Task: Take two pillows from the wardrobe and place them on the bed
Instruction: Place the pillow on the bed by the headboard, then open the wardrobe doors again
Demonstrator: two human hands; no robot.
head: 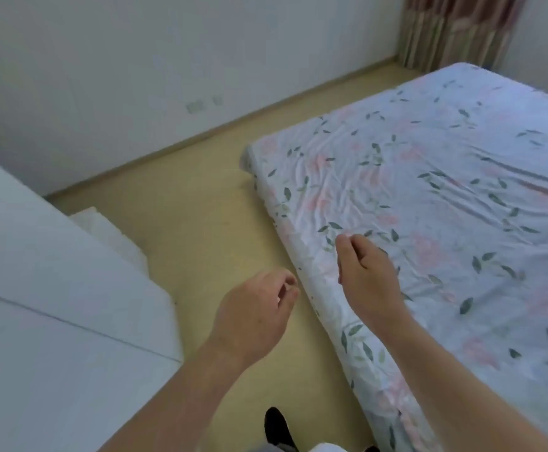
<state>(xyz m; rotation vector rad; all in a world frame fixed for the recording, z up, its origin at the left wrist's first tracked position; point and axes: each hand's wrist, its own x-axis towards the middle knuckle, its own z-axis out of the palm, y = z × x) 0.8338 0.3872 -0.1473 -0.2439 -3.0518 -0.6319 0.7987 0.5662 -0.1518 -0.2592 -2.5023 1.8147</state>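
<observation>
We find no readable writing anywhere. The bed [429, 197] fills the right side, its wrinkled cotton-like sheet printed with pink flowers and green leaves. A smooth white wardrobe [54, 288] panel stands at near left. We count two bare hands: the left hand [254, 316] over the pale floor [184, 203], fingers loosely curled and holding nothing; the right hand [368, 277] above the bed's near edge, fingers narrowly gathered, likewise empty. No pillow shows.

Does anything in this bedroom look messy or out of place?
Only the floral sheet on the bed: it is creased and rumpled, most near the corner by the floor. No pillows show on it. Both hands, left and right, are empty.
</observation>
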